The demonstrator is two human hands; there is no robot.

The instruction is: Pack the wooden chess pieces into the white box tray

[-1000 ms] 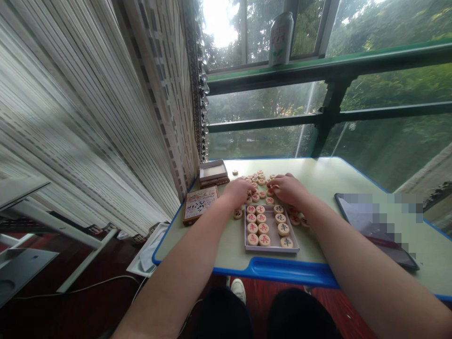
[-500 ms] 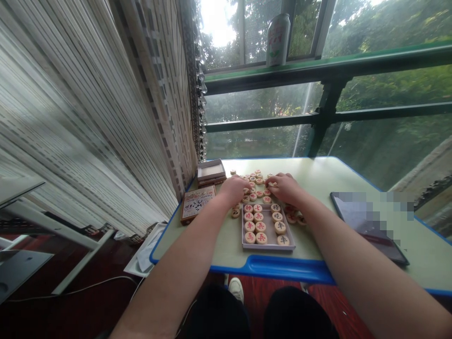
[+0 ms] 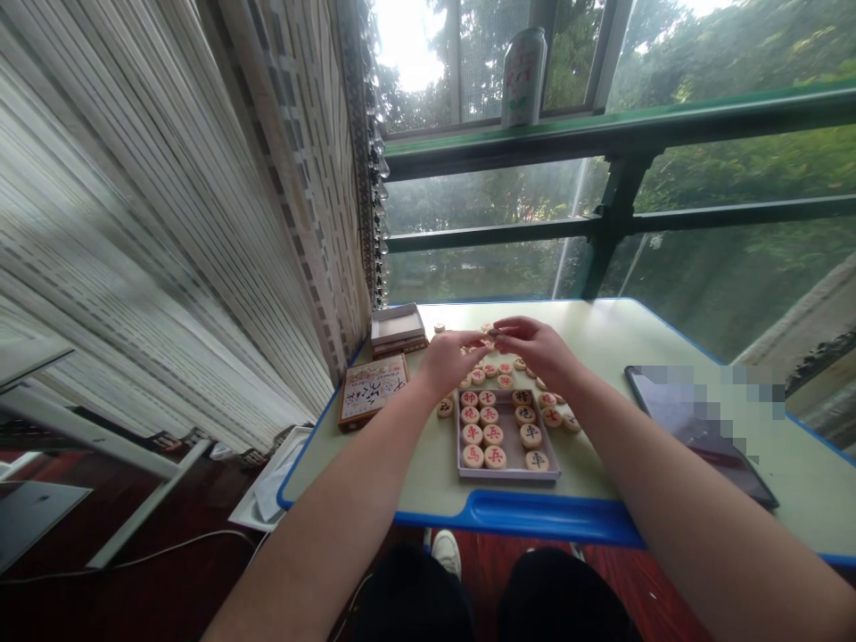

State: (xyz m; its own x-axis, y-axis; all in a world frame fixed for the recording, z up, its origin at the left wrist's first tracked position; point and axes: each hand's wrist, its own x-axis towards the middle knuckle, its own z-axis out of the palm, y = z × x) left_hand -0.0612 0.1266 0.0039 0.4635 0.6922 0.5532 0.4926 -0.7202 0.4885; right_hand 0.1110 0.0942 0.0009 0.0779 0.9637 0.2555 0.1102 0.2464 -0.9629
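Observation:
My left hand and my right hand meet over the scattered Chinese chess pieces. At their meeting fingertips is a Chinese chess piece, mostly hidden, and the fingers of both hands are closed on it. Just in front of them lies a shallow open box. Its two left columns hold round wooden pieces with red characters, such as a red piece. Along its right side runs a column of pieces with black characters, among them a black piece. Bare box floor shows between these columns.
A printed game box and a stack with an open tray are at the table's left. A dark tablet lies on the right. The blue table edge runs in front. A can stands on the window ledge.
Both hands have come together from opposite sides of the scattered pieces and risen slightly. A piece now shows at their fingertips. The pieces in the box have not changed.

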